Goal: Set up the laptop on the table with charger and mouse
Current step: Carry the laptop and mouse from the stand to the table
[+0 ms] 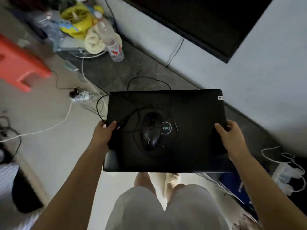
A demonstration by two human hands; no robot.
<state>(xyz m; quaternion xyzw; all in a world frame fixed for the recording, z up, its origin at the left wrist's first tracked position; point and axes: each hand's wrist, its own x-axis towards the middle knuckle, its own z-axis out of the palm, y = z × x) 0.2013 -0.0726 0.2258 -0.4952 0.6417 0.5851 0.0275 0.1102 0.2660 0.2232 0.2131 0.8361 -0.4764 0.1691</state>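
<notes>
I hold a closed black laptop [196, 113] flat in the air above my legs. My left hand [104, 132] grips its left edge and my right hand [230, 136] grips its right edge. A black wired mouse [151, 131] lies on the lid beside the logo. Its thin black cable [132, 100] loops over the lid and hangs off the far left edge. A dark rounded block [111, 161], possibly the charger brick, shows under the laptop's near left corner.
A low dark table [132, 67] along the wall carries a plastic bottle [113, 42], a cloth and yellow bags. A red stool [18, 62] stands left. White cables and a power strip [81, 96] lie on the floor. A black screen [207, 20] hangs on the wall.
</notes>
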